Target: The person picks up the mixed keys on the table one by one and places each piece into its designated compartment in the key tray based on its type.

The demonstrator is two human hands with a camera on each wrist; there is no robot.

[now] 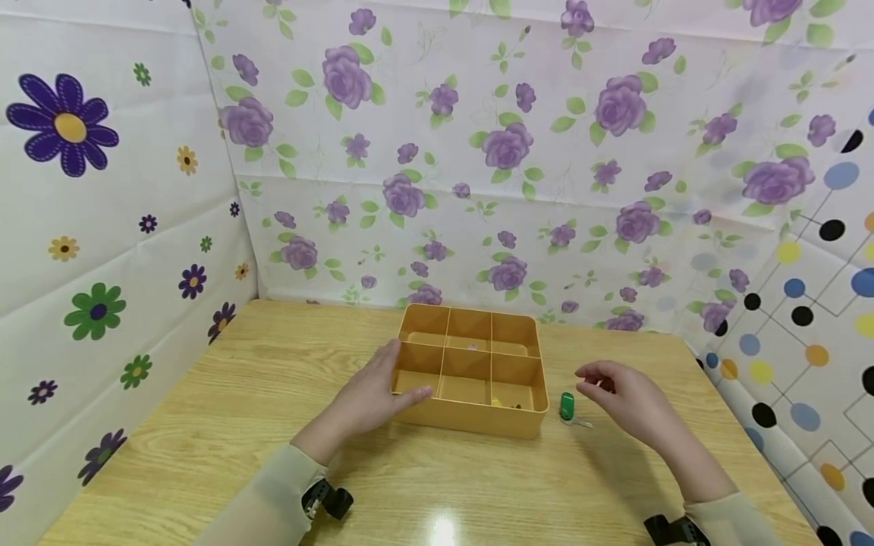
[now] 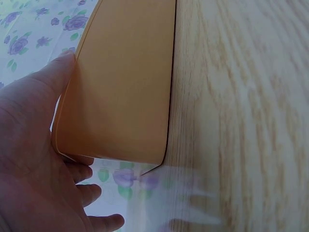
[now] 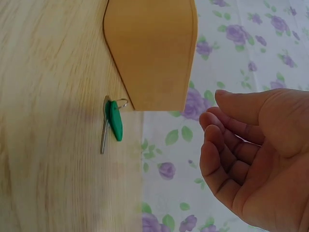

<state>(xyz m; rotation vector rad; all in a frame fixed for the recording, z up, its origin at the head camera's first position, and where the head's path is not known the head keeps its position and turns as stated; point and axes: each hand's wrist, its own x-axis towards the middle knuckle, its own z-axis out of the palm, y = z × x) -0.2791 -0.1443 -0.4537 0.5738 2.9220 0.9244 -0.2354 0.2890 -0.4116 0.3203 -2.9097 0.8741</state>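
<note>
An orange divided storage box (image 1: 471, 417) stands on the table. My left hand (image 1: 372, 388) rests at its front left corner, the thumb over the front rim and the fingers along the left side. In the left wrist view, the thumb touches the rim of the box (image 2: 118, 82) and the other fingers spread past the corner. To the right of the box lies a key (image 1: 580, 423) with a green tag (image 1: 567, 406) on a ring. My right hand (image 1: 631, 402) hovers to the right of this key, fingers loosely bent, holding nothing.
Small yellow and dark items (image 1: 505, 403) lie in the box's front right compartment, and a small pink item (image 1: 473, 346) in the back middle one. The wood-grain table (image 1: 410, 485) is bordered by a flowered cloth (image 1: 437, 250) behind and patterned cloths at both sides.
</note>
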